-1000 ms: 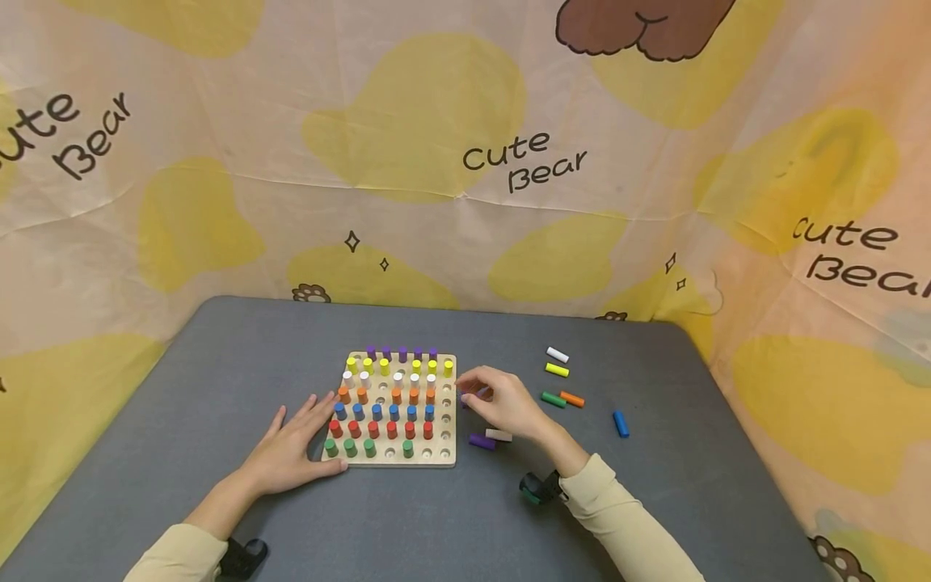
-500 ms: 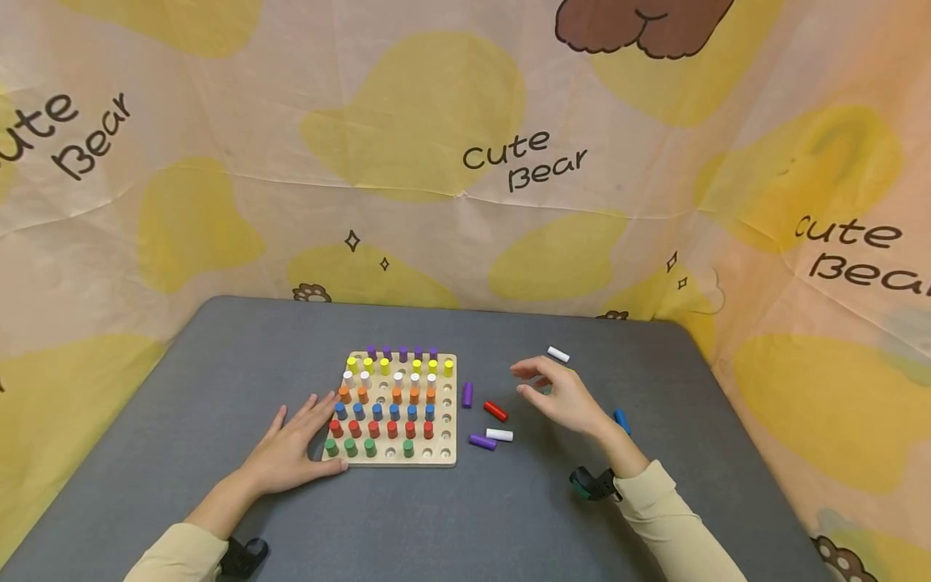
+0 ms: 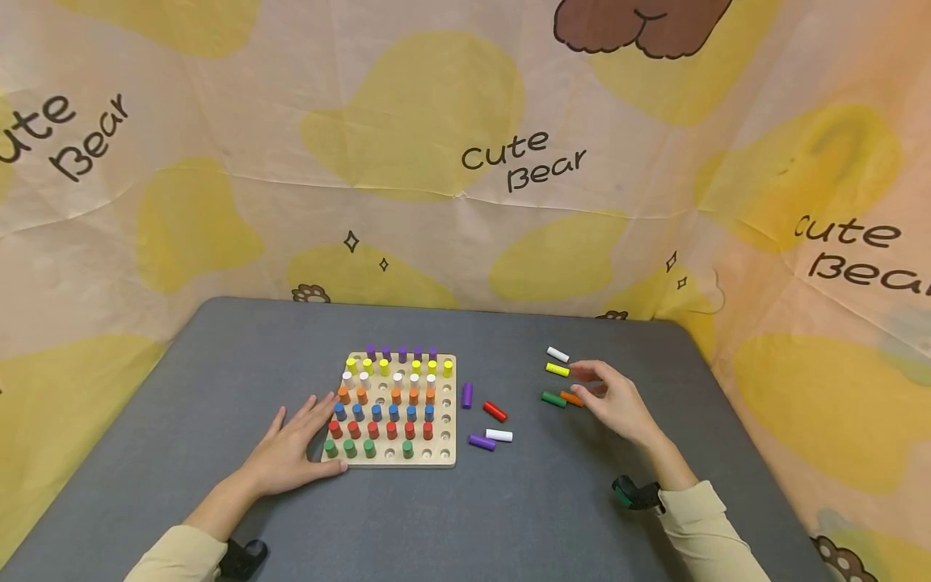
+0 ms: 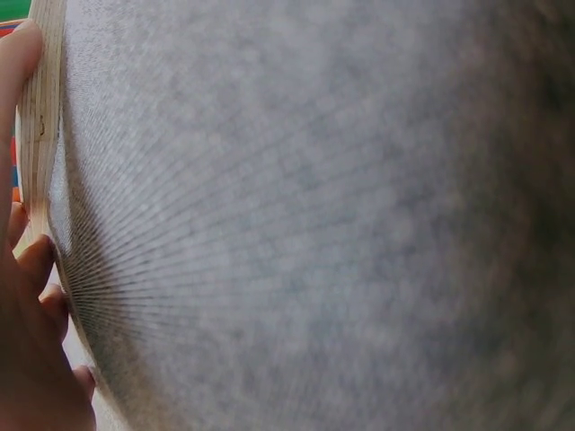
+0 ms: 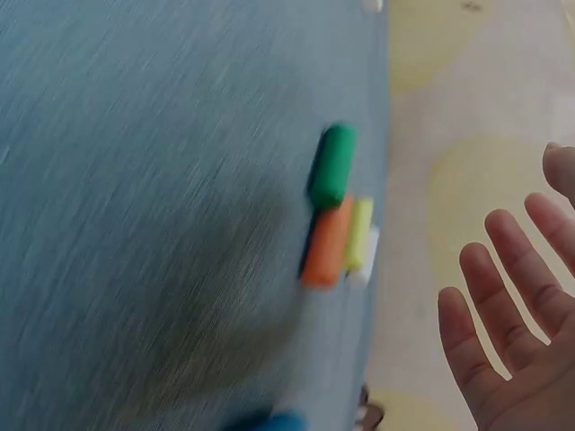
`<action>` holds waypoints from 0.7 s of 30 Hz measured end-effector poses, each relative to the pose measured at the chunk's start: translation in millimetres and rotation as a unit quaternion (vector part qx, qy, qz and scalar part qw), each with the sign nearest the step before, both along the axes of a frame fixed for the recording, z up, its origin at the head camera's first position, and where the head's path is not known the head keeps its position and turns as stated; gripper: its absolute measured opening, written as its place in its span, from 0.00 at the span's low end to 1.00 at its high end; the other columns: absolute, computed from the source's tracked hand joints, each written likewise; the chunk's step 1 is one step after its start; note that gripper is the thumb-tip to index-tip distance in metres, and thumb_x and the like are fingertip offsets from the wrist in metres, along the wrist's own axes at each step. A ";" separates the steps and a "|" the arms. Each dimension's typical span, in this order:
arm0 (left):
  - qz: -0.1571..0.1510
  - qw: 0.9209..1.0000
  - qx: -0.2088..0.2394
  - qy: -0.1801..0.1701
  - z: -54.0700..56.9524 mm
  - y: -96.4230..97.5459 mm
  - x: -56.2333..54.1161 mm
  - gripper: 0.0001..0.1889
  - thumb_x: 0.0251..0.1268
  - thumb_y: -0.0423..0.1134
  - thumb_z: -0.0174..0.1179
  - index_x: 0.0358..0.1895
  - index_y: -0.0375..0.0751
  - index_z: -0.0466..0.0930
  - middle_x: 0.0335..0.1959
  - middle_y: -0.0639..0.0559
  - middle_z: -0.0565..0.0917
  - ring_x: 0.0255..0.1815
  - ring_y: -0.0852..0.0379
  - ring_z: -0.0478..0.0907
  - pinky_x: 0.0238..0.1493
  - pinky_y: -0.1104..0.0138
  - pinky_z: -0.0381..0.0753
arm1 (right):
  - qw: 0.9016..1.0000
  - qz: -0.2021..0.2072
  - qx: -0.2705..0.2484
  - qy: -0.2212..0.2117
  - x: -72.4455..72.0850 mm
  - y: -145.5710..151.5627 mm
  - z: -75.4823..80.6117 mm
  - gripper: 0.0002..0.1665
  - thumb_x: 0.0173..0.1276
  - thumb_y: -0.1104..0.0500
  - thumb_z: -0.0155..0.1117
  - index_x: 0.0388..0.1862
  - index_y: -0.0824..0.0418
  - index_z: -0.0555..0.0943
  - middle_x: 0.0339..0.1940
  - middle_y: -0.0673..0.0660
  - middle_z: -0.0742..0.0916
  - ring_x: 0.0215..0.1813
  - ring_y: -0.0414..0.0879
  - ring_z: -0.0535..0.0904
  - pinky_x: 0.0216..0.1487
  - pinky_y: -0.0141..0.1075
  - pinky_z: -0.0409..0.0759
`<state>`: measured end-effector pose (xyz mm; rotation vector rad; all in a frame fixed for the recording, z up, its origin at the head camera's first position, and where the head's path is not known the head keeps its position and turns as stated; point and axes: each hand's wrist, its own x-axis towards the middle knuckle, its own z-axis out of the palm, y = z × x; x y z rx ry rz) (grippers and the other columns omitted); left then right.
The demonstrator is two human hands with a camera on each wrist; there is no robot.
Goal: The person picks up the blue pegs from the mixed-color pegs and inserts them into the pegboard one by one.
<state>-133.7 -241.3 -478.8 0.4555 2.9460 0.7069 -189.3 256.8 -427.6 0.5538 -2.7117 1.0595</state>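
A wooden pegboard (image 3: pixel 416 462) lies on the table with rows of coloured pegs standing in it and several bare holes. My left hand (image 3: pixel 287 453) rests at its left edge, fingers spread and thumb at the front corner; the left wrist view has the board's side (image 4: pixel 40 117) against the thumb. Out to the right, my right hand (image 3: pixel 617 408) hovers with nothing in it, fingers apart in the right wrist view. Closest to its fingertips are an orange peg (image 3: pixel 571 398), a green peg (image 3: pixel 553 399) and a yellow peg (image 3: pixel 557 369). A blue peg (image 5: pixel 280 420) is hidden from the head view.
Between board and right hand lie a red peg (image 3: pixel 495 411), a white peg (image 3: pixel 499 435) and two purple pegs, one upper (image 3: pixel 467 395) and one lower (image 3: pixel 482 442). Another white peg (image 3: pixel 558 354) lies farther back. A printed cloth (image 3: pixel 407 162) rises behind the grey table (image 3: pixel 407 525).
My right hand has moved away from the board's right edge, out to the right past the loose pegs. A red peg now lies where that hand was. The left hand stays put.
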 end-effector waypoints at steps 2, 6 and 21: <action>0.000 1.000 0.000 -0.001 0.4 0.4 0.4 0.54 0.42 0.72 0.59 0.73 0.49 0.51 0.73 0.46 0.55 0.73 0.40 0.48 0.65 0.37 0.36 | 1.000 -0.010 0.010 0.003 0.4 9.1 -2.6 0.20 0.61 0.59 0.64 0.53 0.59 0.76 0.47 0.57 0.83 0.47 0.48 0.79 0.42 0.45 0.80; 0.001 1.000 0.001 -0.002 1.3 0.9 1.1 0.54 0.42 0.71 0.60 0.72 0.48 0.51 0.72 0.46 0.56 0.72 0.39 0.48 0.65 0.37 0.36 | 0.999 -0.031 0.031 0.009 0.8 26.5 -11.1 0.20 0.62 0.59 0.63 0.54 0.60 0.75 0.46 0.56 0.83 0.45 0.49 0.79 0.41 0.44 0.80; 0.001 1.000 0.002 0.000 -1.6 0.0 -0.6 0.54 0.42 0.72 0.60 0.72 0.49 0.51 0.72 0.46 0.56 0.72 0.40 0.48 0.65 0.37 0.36 | 0.992 -0.098 0.083 -0.018 9.0 65.1 -31.0 0.21 0.59 0.58 0.66 0.51 0.63 0.76 0.37 0.55 0.82 0.37 0.48 0.78 0.38 0.41 0.76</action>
